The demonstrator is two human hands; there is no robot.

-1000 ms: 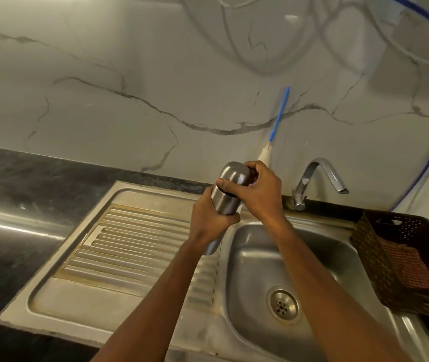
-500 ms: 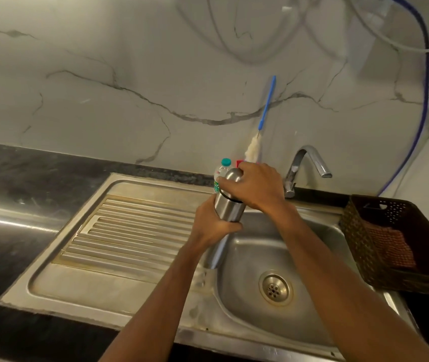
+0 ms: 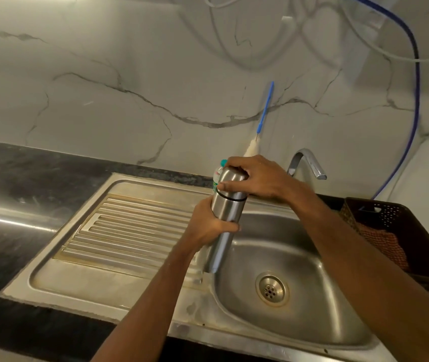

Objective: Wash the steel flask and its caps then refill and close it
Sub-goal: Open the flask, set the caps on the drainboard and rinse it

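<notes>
Since a second ago your right hand (image 3: 260, 176) has turned on the cap (image 3: 233, 188): the thumb is now at its front and the fingers lie over the dome. Above the sink's (image 3: 299, 246) left rim, your left hand (image 3: 208, 226) wraps the flask (image 3: 227, 209) at mid-body. The flask stands nearly upright, base tipped slightly left and toward you. Its long axis runs up into your right hand, which clamps the cap from above and from the right. The cap looks seated, with no gap showing. Unscrewing seems to be the step: twist about that axis while the left hand braces. Behind the sink, right of both hands, stands the tap (image 3: 307, 163).
</notes>
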